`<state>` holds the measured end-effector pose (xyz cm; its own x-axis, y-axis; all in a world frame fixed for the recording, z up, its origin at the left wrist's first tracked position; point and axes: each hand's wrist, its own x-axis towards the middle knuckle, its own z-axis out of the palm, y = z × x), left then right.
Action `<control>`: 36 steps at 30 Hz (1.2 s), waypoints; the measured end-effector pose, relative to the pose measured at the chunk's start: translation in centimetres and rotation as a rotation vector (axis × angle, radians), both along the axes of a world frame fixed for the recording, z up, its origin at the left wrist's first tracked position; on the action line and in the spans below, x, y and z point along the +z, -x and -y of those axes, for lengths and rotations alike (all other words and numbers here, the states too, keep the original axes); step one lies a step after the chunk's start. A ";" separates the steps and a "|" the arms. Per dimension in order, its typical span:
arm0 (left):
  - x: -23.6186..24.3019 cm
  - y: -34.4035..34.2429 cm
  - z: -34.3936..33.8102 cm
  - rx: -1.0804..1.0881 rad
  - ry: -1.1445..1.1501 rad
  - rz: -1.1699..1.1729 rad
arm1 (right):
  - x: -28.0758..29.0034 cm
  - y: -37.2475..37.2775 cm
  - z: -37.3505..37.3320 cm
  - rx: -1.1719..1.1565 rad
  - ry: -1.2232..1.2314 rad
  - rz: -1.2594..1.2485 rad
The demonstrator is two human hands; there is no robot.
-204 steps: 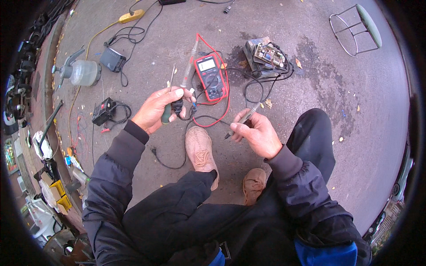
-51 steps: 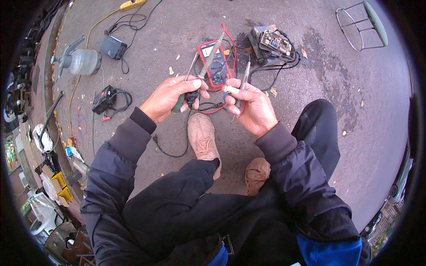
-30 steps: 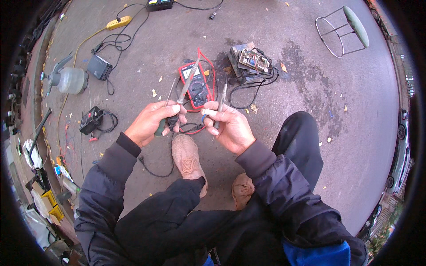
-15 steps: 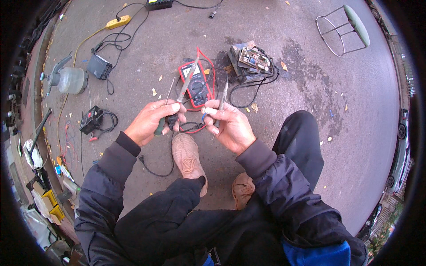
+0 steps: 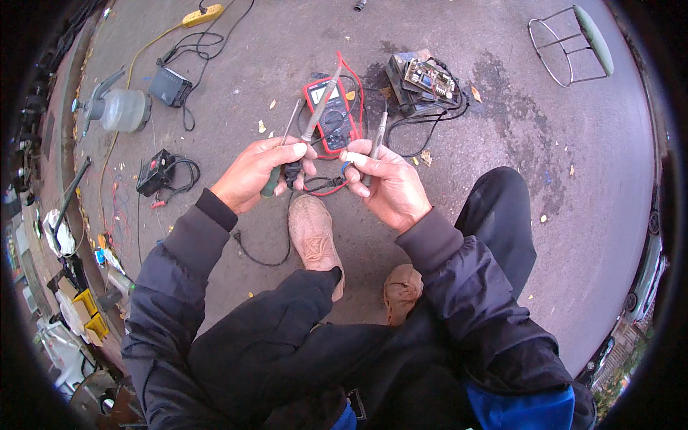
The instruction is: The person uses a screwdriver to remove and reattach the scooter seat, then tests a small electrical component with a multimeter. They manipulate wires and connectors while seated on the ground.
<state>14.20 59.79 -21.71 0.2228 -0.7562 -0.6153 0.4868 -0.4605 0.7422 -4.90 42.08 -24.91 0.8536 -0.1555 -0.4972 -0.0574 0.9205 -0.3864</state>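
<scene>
Grey, stained pavement [image 5: 545, 179] lies under a seated person whose dark trouser legs and two tan shoes [image 5: 313, 233] fill the near part of the view. Just beyond the shoes the two hands meet, nearly touching. Fingers of the left hand [image 5: 254, 172] are closed around a green-handled screwdriver [image 5: 272, 179], whose thin shaft points up and away, and around a grey probe-like tool [image 5: 320, 107] that slants out above the thumb. A small dark part sits between both thumbs; what it is cannot be told. Closed too, the right hand [image 5: 387, 183] pinches a slim grey pen-shaped tool [image 5: 376, 140] standing almost upright out of the fist, with red and black leads looping beneath both hands. Directly past the fingertips a red multimeter [image 5: 328, 118] lies flat on the ground. Farther off to the right rests a bare circuit board [image 5: 423, 79] on a dark box; to the left lie a black adapter [image 5: 154, 172], a clear plastic jug [image 5: 118, 109], and a yellow power strip [image 5: 201, 14].
</scene>
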 end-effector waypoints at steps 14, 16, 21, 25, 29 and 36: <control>0.9 1.7 0.9 -0.226 -0.053 0.163 | 1.9 -0.5 -1.1 0.020 0.188 -0.057; 0.8 1.9 0.8 -0.287 -0.004 0.234 | 2.0 -0.6 -1.3 0.060 0.263 -0.013; 0.2 2.5 0.1 -0.143 0.129 0.160 | 2.0 -0.9 -1.1 0.034 0.321 -0.081; -0.3 1.6 -0.3 -0.089 0.050 0.085 | 2.0 -0.8 -1.1 0.003 0.315 -0.077; -0.5 0.8 -0.7 -0.078 0.062 0.068 | 2.1 -0.8 -1.1 0.030 0.344 -0.075; -0.4 0.8 -0.8 -0.055 0.045 0.073 | 2.0 -0.8 -1.0 0.049 0.337 -0.061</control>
